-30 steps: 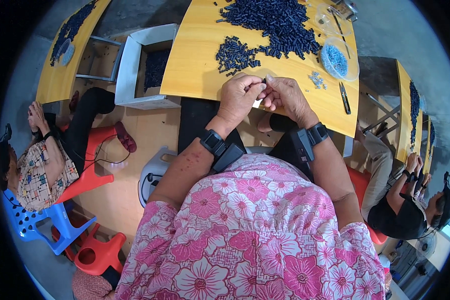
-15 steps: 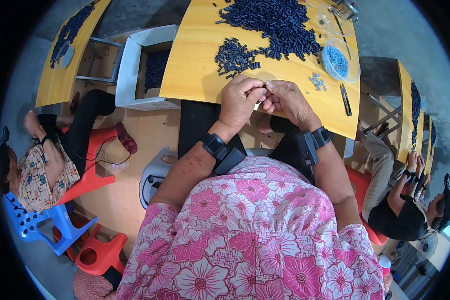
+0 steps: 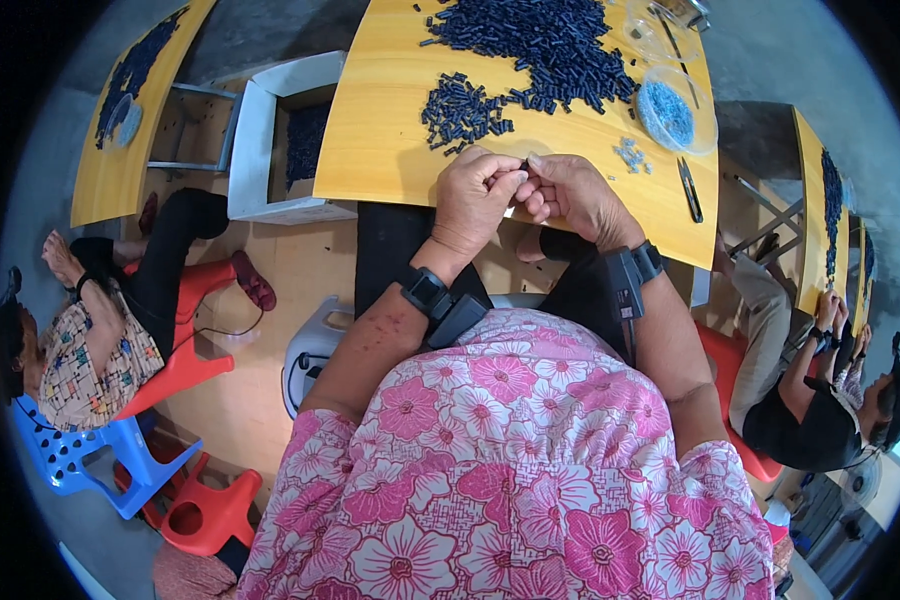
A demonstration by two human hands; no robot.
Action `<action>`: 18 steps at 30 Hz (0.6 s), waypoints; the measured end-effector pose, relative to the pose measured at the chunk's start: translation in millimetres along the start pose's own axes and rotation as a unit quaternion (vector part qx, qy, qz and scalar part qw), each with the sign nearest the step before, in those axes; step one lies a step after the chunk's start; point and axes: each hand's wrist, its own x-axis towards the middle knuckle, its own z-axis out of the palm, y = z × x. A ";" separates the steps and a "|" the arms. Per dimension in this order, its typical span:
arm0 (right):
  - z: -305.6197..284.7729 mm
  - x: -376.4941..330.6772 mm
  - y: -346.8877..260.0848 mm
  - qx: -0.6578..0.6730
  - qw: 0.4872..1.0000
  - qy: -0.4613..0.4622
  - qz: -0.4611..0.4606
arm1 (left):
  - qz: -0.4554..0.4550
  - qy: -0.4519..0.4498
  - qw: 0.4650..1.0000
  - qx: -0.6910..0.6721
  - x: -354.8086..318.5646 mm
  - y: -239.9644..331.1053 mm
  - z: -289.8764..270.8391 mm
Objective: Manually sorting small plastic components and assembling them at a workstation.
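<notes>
My left hand (image 3: 472, 200) and my right hand (image 3: 578, 197) meet at the table's near edge, fingertips pinched together. Between them shows a bit of a small black piece (image 3: 525, 165); the fingers cover most of it. Just beyond lies a small heap of short black cylindrical pieces (image 3: 462, 112), joined to a large pile of the same (image 3: 535, 45). Right of my hands are a few loose pale, clear bits (image 3: 632, 155) and black-handled snips (image 3: 690, 190). A clear round tub (image 3: 667, 110) holds many small light-blue parts.
A second clear tub (image 3: 660, 28) with a dark stick across it stands at the far right of the yellow table (image 3: 370, 150). A white box (image 3: 255, 150) with dark pieces inside adjoins the left edge. People sit at tables on both sides; red stools (image 3: 205, 510) stand lower left.
The view has shifted slightly. My hands stay pinched together at the same spot, and the black piece shows a little more between the fingertips.
</notes>
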 end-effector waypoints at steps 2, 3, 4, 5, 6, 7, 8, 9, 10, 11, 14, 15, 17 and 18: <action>-0.8 0.6 -0.6 0.008 1.000 -0.002 0.002 | -0.014 -0.010 1.000 -0.003 1.4 0.2 -2.0; -1.2 1.3 -1.1 0.014 1.000 -0.006 0.005 | -0.028 -0.018 0.999 -0.005 2.5 0.0 -3.1; -1.7 2.0 -1.3 0.014 1.000 -0.006 0.005 | -0.027 -0.019 0.999 -0.005 3.7 -0.8 -4.3; -2.4 2.7 -1.3 0.017 1.000 -0.010 0.008 | -0.042 -0.033 0.999 -0.008 5.3 -1.7 -5.4; -3.3 3.1 -1.4 0.019 1.000 -0.014 0.011 | -0.057 -0.048 0.997 -0.011 6.6 -2.2 -5.8; -5.1 4.0 -1.0 0.020 1.000 -0.013 0.011 | -0.056 -0.048 0.997 -0.011 7.7 -3.0 -5.6; -7.4 5.1 -0.3 0.029 0.999 -0.022 0.012 | -0.064 -0.047 0.996 -0.028 8.7 -4.0 -5.2; -7.5 5.6 -0.4 0.038 0.999 -0.032 0.013 | -0.072 -0.045 0.995 -0.044 9.2 -4.6 -5.3; -7.2 5.4 -0.2 0.039 0.999 -0.032 0.013 | -0.072 -0.045 0.995 -0.044 9.1 -5.1 -5.3; -6.5 4.7 -0.2 0.037 0.999 -0.030 0.009 | -0.076 -0.044 0.995 -0.048 9.0 -5.6 -5.3; -5.5 4.4 -0.9 0.032 0.999 -0.028 0.006 | -0.082 -0.043 0.994 -0.057 9.0 -7.0 -5.0; -5.4 4.5 -0.8 0.028 0.999 -0.028 0.007 | -0.084 -0.042 0.994 -0.062 9.1 -7.4 -5.0; -5.1 5.0 -0.4 0.028 0.999 -0.022 0.008 | -0.097 -0.047 0.992 -0.065 9.7 -8.5 -5.2; -4.9 5.3 -0.1 0.028 0.999 -0.017 0.010 | -0.110 -0.051 0.990 -0.068 9.8 -8.9 -5.3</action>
